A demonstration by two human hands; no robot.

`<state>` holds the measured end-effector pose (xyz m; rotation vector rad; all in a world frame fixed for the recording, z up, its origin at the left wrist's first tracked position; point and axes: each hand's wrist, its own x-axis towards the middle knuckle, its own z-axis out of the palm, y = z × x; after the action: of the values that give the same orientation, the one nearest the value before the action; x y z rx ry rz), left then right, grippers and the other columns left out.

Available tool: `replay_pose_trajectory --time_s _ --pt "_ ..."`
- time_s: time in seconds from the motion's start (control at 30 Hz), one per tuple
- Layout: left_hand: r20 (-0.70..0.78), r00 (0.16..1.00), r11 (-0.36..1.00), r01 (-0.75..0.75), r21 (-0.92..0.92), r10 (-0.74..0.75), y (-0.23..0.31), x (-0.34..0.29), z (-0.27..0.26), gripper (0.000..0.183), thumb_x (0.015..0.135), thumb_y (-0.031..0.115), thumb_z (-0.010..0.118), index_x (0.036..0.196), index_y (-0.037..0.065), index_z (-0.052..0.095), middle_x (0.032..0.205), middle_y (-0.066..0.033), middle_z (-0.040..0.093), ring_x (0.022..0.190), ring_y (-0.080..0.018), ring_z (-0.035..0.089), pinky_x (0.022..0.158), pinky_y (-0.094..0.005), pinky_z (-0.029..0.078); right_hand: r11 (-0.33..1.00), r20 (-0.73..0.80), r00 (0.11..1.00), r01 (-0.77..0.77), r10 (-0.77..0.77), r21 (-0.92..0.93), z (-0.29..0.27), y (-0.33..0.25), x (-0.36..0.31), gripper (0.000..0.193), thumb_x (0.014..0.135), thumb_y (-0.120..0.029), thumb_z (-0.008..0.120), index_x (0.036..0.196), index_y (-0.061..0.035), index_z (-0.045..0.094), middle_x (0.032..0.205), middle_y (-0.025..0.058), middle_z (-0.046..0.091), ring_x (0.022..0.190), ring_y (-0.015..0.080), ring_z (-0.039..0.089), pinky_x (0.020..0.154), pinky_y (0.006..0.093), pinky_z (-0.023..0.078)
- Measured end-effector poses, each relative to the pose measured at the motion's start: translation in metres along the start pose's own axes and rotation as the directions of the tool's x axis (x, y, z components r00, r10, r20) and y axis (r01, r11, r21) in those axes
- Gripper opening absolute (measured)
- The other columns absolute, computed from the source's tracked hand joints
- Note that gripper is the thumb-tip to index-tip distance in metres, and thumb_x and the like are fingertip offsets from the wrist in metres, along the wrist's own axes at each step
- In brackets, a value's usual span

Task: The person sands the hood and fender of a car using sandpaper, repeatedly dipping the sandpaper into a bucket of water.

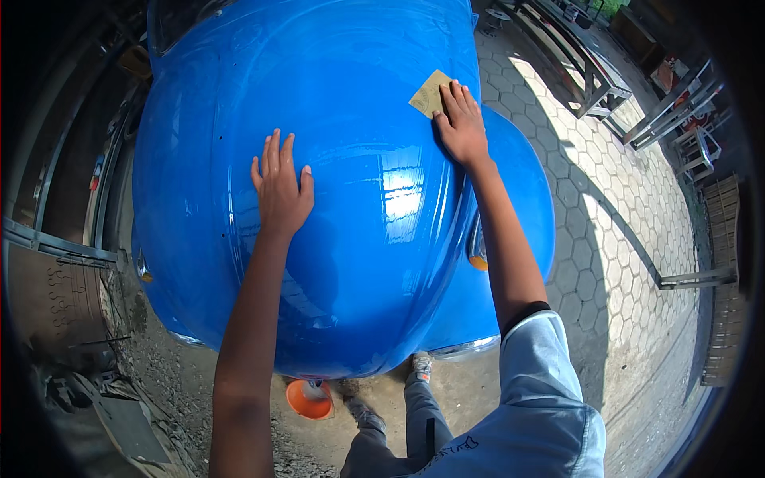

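Observation:
The rounded, glossy blue hood of a car (343,231) fills the middle of the view, wet-looking and streaked toward its far part. Near its far right edge, my right hand (462,131) presses a tan square of sandpaper (427,92) onto the paint. The fingers lie over the sheet's right side, and its left part shows. My left hand (282,191) rests on the hood left of the middle, fingers spread, holding nothing. Small dark holes (221,138) run along the hood's left side.
Right of the hood bulges the blue fender (522,191), with an orange lamp (478,262) beside my right forearm. An orange cone (309,400) stands by my feet under the car's front. Hexagonal paving (629,263), a long wooden bench (594,84) and a white chair (698,154) are at right.

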<state>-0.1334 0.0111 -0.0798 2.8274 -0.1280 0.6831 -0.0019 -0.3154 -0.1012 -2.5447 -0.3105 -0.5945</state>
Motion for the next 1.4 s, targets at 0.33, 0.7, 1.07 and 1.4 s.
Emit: replay_pose_trajectory --time_s 0.33,0.7,1.07,1.4 --pt "0.126 0.957 0.953 0.236 0.188 -0.262 0.029 0.055 0.003 0.063 0.103 0.028 0.047 0.160 0.008 0.028 0.169 -0.0132 0.021 0.157 -0.0267 0.015 0.127 -0.0525 0.012 0.998 0.162 0.987 -0.003 -0.007 0.059 -0.036 -0.026 -0.070 0.062 0.099 -0.028 0.051 0.157 -0.0119 0.038 0.166 0.0197 0.026 0.155 0.0411 0.017 0.125 0.0543 0.012" --pt "0.156 0.949 0.956 0.252 0.150 -0.274 0.029 0.057 0.001 0.064 0.102 0.026 0.050 0.160 0.007 0.028 0.168 -0.0142 0.020 0.157 -0.0277 0.015 0.127 -0.0533 0.011 0.963 0.200 0.964 -0.123 0.173 -0.240 -0.019 -0.013 0.041 0.062 0.103 -0.031 0.044 0.160 -0.0103 0.031 0.164 0.0283 0.023 0.153 0.0452 0.021 0.123 0.0542 0.022" --pt "0.155 0.948 0.952 0.248 0.181 -0.276 0.030 0.060 -0.002 0.066 0.100 0.032 0.050 0.159 0.007 0.032 0.168 -0.0139 0.023 0.157 -0.0273 0.018 0.127 -0.0518 0.014 0.985 0.071 0.983 -0.169 0.172 -0.044 -0.016 -0.025 -0.024 0.061 0.099 -0.029 0.048 0.157 -0.0117 0.039 0.165 0.0285 0.021 0.153 0.0475 0.017 0.122 0.0581 0.018" --pt "0.190 0.932 0.943 0.273 0.188 -0.308 0.032 0.061 -0.004 0.067 0.100 0.031 0.049 0.159 0.008 0.030 0.168 -0.0129 0.022 0.157 -0.0267 0.018 0.127 -0.0520 0.013 0.986 -0.002 0.988 -0.151 0.152 -0.075 0.001 -0.002 0.056 0.060 0.101 -0.033 0.043 0.157 -0.0102 0.038 0.164 0.0286 0.024 0.153 0.0450 0.021 0.122 0.0568 0.020"
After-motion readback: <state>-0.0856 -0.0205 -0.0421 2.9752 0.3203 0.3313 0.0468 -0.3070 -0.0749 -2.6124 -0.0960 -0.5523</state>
